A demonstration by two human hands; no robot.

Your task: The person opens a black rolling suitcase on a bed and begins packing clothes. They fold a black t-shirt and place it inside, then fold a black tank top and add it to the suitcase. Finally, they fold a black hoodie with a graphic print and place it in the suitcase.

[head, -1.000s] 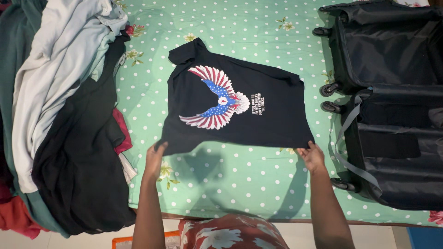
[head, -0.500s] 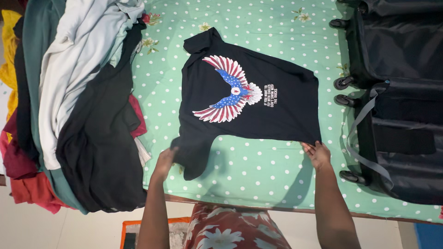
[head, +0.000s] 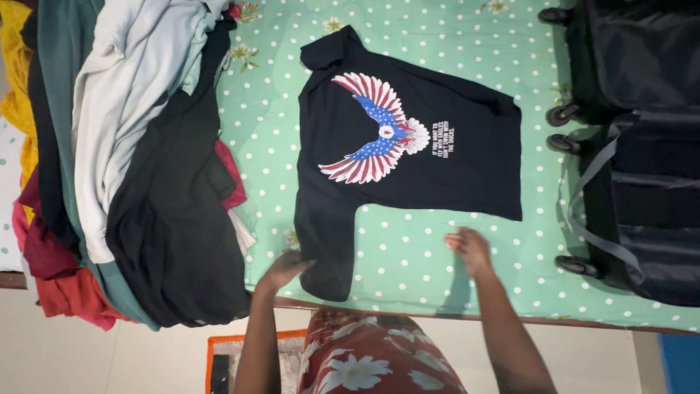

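A black T-shirt (head: 452,175) with a red, white and blue winged print lies flat on the green dotted bedsheet (head: 408,255), collar to the left. My left hand (head: 284,268) rests on the near sleeve, which points toward the bed's front edge; whether it grips the cloth is unclear. My right hand (head: 470,249) hovers just below the shirt's near hem, fingers apart, holding nothing.
A tall pile of clothes (head: 124,160) in grey, black, green, red and yellow covers the left of the bed. An open black suitcase (head: 642,146) with wheels and a grey strap lies at the right. An orange-edged mat (head: 226,365) is on the floor.
The shirt has been laid down flat. My right hand let go of the hem and drew back leftward. My left hand slid down along the near sleeve toward the bed edge.
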